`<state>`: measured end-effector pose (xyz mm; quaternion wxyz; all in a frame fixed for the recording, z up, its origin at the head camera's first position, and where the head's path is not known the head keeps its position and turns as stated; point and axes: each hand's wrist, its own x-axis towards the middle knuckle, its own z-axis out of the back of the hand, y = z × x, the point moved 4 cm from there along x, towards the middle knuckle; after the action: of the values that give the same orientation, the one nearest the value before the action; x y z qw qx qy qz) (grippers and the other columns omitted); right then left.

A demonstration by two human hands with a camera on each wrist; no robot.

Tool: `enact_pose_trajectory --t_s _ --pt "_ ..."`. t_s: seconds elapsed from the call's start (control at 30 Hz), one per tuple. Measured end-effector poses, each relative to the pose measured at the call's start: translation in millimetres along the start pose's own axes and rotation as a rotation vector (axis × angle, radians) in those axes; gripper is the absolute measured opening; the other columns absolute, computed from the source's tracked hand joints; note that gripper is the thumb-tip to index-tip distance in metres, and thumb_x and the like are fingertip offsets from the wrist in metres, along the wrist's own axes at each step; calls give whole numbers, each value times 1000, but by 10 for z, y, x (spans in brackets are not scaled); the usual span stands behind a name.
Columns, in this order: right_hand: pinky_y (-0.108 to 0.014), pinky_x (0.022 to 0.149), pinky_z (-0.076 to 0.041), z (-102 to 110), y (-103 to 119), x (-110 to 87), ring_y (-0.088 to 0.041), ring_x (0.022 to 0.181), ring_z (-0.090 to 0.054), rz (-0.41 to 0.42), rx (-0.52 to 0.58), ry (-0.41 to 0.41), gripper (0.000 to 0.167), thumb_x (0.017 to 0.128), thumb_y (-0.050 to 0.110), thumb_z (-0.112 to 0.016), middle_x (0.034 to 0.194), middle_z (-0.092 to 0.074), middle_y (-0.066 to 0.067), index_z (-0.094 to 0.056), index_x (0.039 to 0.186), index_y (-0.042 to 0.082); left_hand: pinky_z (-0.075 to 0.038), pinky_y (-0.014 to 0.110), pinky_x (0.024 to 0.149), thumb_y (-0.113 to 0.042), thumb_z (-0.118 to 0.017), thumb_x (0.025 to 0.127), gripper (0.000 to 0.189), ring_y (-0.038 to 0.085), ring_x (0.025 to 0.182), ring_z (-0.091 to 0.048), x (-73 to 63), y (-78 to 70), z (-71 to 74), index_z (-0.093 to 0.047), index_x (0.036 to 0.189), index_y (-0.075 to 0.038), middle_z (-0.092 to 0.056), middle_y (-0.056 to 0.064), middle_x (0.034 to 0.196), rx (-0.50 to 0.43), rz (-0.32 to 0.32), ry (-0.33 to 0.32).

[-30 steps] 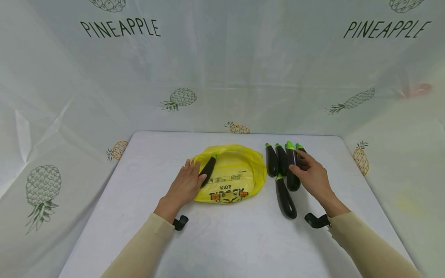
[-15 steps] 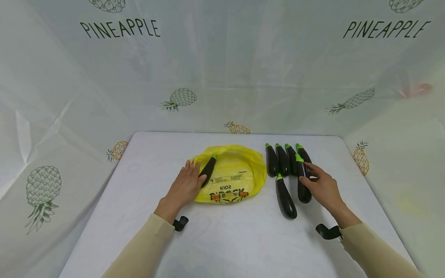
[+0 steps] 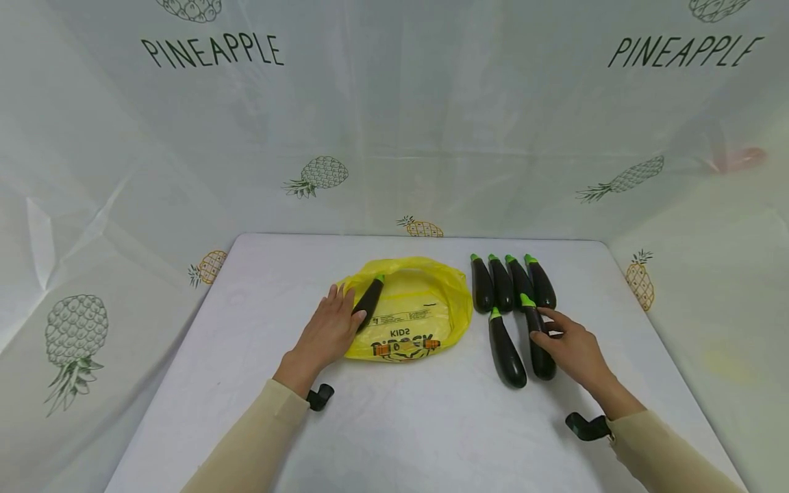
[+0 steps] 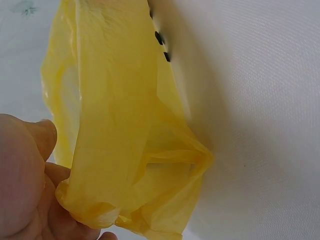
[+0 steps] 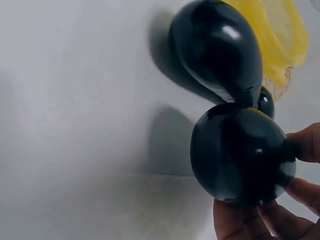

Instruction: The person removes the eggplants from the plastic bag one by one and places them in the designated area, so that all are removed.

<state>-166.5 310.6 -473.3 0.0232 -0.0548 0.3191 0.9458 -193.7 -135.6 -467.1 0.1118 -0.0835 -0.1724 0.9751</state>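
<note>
My right hand (image 3: 576,349) grips a dark eggplant (image 3: 539,346) with a green stem end, its tip over the lower end of the row. In the right wrist view the rounded end of this eggplant (image 5: 242,155) sits between thumb and fingers. Just left of it another eggplant (image 3: 507,350) lies on the table. My left hand (image 3: 328,322) holds the left rim of a yellow plastic bag (image 3: 456,322), its thumb beside an eggplant (image 3: 370,305) at the bag's mouth. The left wrist view shows fingers partly hidden by the bag (image 4: 120,100).
Behind the held eggplant several eggplants (image 3: 483,284) lie side by side in a row, stems pointing away. The white table (image 3: 401,431) ends at a curtain (image 3: 493,137) printed with pineapples.
My right hand has drawn the held eggplant toward me and slightly right, from over the row to beside the nearer eggplant. The left hand and bag have stayed still.
</note>
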Motion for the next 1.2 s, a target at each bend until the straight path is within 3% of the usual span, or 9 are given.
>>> enact_pose_trajectory --t_s 0.53,1.2 --pt "-55 80 -63 -146 -88 -5 -53 116 -66 -47 -64 63 61 101 31 -68 133 -64 -36 -51 152 0 -15 57 132 -39 -38 116 67 41 163 -8 -12 2 4 -24 165 4 -26 27 170 1 -17 -19" --pt "-56 83 -62 -167 -48 7 -51 116 -66 -49 -85 64 62 101 35 -68 132 -64 -36 -54 149 -2 -15 57 132 -39 -38 116 67 41 163 -8 -15 -1 8 -25 165 5 -26 27 170 5 -23 -22"
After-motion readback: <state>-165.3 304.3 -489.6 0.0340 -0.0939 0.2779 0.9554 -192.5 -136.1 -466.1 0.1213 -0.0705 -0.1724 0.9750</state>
